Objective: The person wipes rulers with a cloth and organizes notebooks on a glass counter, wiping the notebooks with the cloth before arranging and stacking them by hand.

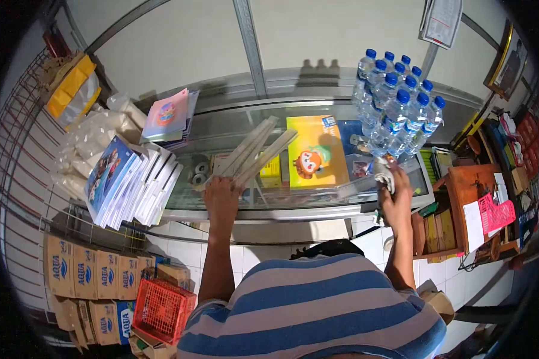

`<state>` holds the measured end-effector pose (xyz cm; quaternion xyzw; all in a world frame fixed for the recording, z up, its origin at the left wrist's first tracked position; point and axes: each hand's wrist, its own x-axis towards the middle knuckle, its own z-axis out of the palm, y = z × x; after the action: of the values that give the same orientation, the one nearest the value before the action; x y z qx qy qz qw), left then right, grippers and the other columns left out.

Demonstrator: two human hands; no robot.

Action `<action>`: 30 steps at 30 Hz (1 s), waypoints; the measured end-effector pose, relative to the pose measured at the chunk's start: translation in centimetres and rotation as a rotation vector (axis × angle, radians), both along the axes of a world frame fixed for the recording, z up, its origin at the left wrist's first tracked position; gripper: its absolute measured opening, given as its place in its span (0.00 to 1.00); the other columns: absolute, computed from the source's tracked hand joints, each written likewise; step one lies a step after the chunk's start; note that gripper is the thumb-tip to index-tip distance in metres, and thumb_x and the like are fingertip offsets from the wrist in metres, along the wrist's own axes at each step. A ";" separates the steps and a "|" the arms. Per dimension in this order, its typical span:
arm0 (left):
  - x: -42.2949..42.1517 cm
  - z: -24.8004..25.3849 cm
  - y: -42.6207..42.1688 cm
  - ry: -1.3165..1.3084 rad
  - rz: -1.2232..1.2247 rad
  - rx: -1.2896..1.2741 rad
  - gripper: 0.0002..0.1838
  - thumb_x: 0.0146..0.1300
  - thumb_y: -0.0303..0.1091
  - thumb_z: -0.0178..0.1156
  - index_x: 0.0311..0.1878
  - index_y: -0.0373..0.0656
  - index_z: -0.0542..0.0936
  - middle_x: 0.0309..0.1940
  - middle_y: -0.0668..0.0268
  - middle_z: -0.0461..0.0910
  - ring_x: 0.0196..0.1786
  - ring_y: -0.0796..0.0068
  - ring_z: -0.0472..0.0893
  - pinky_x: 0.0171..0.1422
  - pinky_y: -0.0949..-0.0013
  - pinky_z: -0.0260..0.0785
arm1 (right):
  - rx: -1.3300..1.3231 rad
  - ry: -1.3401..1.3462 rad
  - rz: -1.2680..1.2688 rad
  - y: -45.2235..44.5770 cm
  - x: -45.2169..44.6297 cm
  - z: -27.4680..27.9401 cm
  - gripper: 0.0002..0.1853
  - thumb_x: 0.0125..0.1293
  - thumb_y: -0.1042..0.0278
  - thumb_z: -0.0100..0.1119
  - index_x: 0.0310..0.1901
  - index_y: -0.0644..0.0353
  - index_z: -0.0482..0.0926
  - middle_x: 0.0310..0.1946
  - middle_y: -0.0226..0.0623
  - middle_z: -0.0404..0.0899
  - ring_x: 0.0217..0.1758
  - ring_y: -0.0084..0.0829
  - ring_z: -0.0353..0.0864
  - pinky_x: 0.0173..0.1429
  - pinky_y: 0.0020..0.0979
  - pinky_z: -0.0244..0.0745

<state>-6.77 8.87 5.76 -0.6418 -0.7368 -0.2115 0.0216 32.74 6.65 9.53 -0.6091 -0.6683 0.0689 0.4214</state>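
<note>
My left hand (223,194) lies on the near ends of several clear-wrapped long packs (251,149) on the glass counter (269,210); its fingertips press together on them. My right hand (395,194) is closed around a crumpled whitish cloth (384,175) at the counter's right part, just in front of the water bottles (395,113) with blue caps. Between my hands lies a yellow book (317,152) with a cartoon animal on its cover.
Stacked books (111,179) and filled plastic bags (93,143) stand at the left. Below them are AQUA cartons (84,269) and a red crate (161,308). A wooden stand (470,191) with a pink item is at the right.
</note>
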 end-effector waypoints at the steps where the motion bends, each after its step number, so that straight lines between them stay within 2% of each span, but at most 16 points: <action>1: -0.2 -0.1 0.0 -0.026 0.000 -0.006 0.11 0.55 0.34 0.64 0.41 0.40 0.81 0.40 0.59 0.77 0.44 0.56 0.76 0.50 0.55 0.68 | -0.046 -0.042 0.031 0.3 -0.9 0.0 0.25 0.50 0.83 0.54 0.54 0.66 0.75 0.58 0.48 0.74 0.52 0.50 0.74 0.60 0.39 0.68; 2: -0.3 -0.1 0.1 -0.052 -0.002 -0.010 0.11 0.55 0.34 0.65 0.40 0.40 0.82 0.40 0.59 0.77 0.44 0.56 0.76 0.50 0.55 0.67 | -0.046 -0.045 0.034 0.6 -1.5 -0.4 0.25 0.50 0.83 0.54 0.54 0.66 0.75 0.58 0.48 0.74 0.52 0.50 0.74 0.60 0.39 0.68; 4: -0.3 -0.1 0.5 -0.107 -0.008 -0.012 0.11 0.54 0.35 0.65 0.39 0.41 0.82 0.39 0.60 0.77 0.44 0.56 0.76 0.50 0.54 0.67 | -0.108 -0.264 0.156 1.6 -2.5 -1.4 0.26 0.51 0.79 0.58 0.56 0.59 0.77 0.60 0.48 0.72 0.53 0.50 0.72 0.60 0.40 0.68; 5: -0.5 -0.2 0.8 -0.111 -0.007 -0.006 0.11 0.54 0.35 0.65 0.39 0.41 0.82 0.39 0.60 0.77 0.44 0.56 0.76 0.50 0.54 0.67 | -0.103 -0.269 0.157 1.8 -3.0 -1.4 0.26 0.51 0.79 0.58 0.56 0.59 0.77 0.60 0.48 0.72 0.53 0.50 0.72 0.60 0.40 0.68; 9: -0.9 -0.9 2.0 -0.121 0.052 0.126 0.11 0.54 0.35 0.66 0.40 0.42 0.80 0.38 0.61 0.77 0.41 0.57 0.77 0.47 0.56 0.68 | -0.170 -0.466 -0.039 1.0 -4.4 -2.2 0.28 0.50 0.76 0.62 0.57 0.51 0.77 0.62 0.48 0.69 0.54 0.52 0.70 0.59 0.43 0.67; 15: -1.8 -1.5 3.3 0.061 0.007 0.362 0.13 0.54 0.34 0.67 0.40 0.42 0.78 0.33 0.62 0.77 0.34 0.56 0.77 0.42 0.58 0.69 | -0.150 -0.458 -0.144 0.8 -3.8 -3.5 0.24 0.56 0.72 0.63 0.57 0.51 0.77 0.61 0.48 0.69 0.56 0.53 0.70 0.59 0.46 0.67; 19: -1.9 -1.2 2.7 -0.299 -0.037 0.265 0.14 0.56 0.35 0.66 0.41 0.42 0.75 0.29 0.64 0.75 0.29 0.61 0.76 0.36 0.63 0.69 | -0.145 -0.397 -0.118 1.0 -3.1 -4.3 0.30 0.50 0.75 0.62 0.59 0.50 0.76 0.63 0.49 0.68 0.55 0.53 0.69 0.60 0.45 0.67; 20: -1.7 -0.8 2.2 -0.457 -0.089 0.292 0.11 0.59 0.34 0.64 0.42 0.41 0.75 0.27 0.65 0.75 0.27 0.64 0.76 0.34 0.64 0.68 | -0.143 -0.397 -0.121 1.0 -3.4 -4.1 0.30 0.50 0.75 0.62 0.59 0.50 0.76 0.63 0.49 0.68 0.55 0.53 0.69 0.60 0.45 0.67; 21: -1.4 -0.3 1.4 -0.617 -0.141 0.317 0.09 0.63 0.34 0.62 0.42 0.40 0.75 0.26 0.65 0.75 0.25 0.67 0.75 0.32 0.65 0.68 | -0.112 -0.314 -0.112 1.1 -3.8 -3.6 0.30 0.50 0.75 0.62 0.59 0.51 0.75 0.62 0.49 0.68 0.56 0.53 0.69 0.61 0.45 0.67; 22: -0.7 -0.1 0.7 -0.620 -0.143 0.319 0.09 0.63 0.34 0.62 0.42 0.40 0.75 0.26 0.65 0.75 0.25 0.67 0.75 0.32 0.65 0.68 | -0.080 -0.232 -0.102 1.2 -4.3 -3.0 0.30 0.50 0.76 0.61 0.59 0.53 0.75 0.62 0.49 0.68 0.56 0.53 0.69 0.61 0.45 0.67; 24: 0.9 -0.1 -1.2 -1.080 -0.365 0.287 0.07 0.66 0.31 0.59 0.42 0.39 0.75 0.25 0.65 0.77 0.23 0.72 0.76 0.29 0.68 0.67 | -0.025 -0.067 -0.080 1.2 -5.8 -1.7 0.30 0.50 0.76 0.61 0.59 0.57 0.74 0.62 0.50 0.68 0.57 0.53 0.69 0.62 0.45 0.67; 26: 1.7 0.6 -3.4 -1.119 -0.358 0.008 0.06 0.65 0.27 0.57 0.42 0.36 0.75 0.25 0.63 0.78 0.21 0.73 0.77 0.26 0.71 0.67 | -0.014 0.012 0.066 0.8 -9.0 0.1 0.28 0.50 0.78 0.59 0.58 0.62 0.74 0.61 0.49 0.69 0.58 0.51 0.70 0.64 0.44 0.67; 27: 2.0 0.0 -4.2 -1.118 -0.361 -0.002 0.06 0.65 0.27 0.57 0.42 0.36 0.75 0.25 0.63 0.78 0.21 0.73 0.77 0.26 0.71 0.67 | 0.016 -0.025 0.123 0.4 -11.3 0.4 0.27 0.51 0.79 0.59 0.57 0.61 0.75 0.62 0.47 0.68 0.60 0.49 0.69 0.65 0.44 0.67; 29: 2.5 -1.3 -5.3 -1.424 -0.354 -0.183 0.07 0.64 0.27 0.56 0.41 0.33 0.76 0.23 0.64 0.77 0.21 0.75 0.77 0.24 0.75 0.67 | 0.085 -0.091 0.419 -0.3 -15.5 -0.1 0.25 0.51 0.78 0.59 0.55 0.60 0.77 0.63 0.44 0.68 0.59 0.46 0.69 0.62 0.43 0.67; 30: 2.5 -1.8 -5.6 -1.419 -0.360 -0.191 0.07 0.64 0.27 0.56 0.41 0.33 0.76 0.23 0.64 0.77 0.21 0.75 0.77 0.24 0.75 0.67 | 0.091 -0.211 0.576 -0.5 -17.3 -0.9 0.25 0.50 0.77 0.59 0.54 0.60 0.77 0.62 0.43 0.69 0.56 0.45 0.69 0.60 0.43 0.68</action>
<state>-4.30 3.22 3.97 -0.4608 -0.4720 -0.5110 -0.5511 15.40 6.12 8.67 -0.3789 -0.8558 0.0918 0.3400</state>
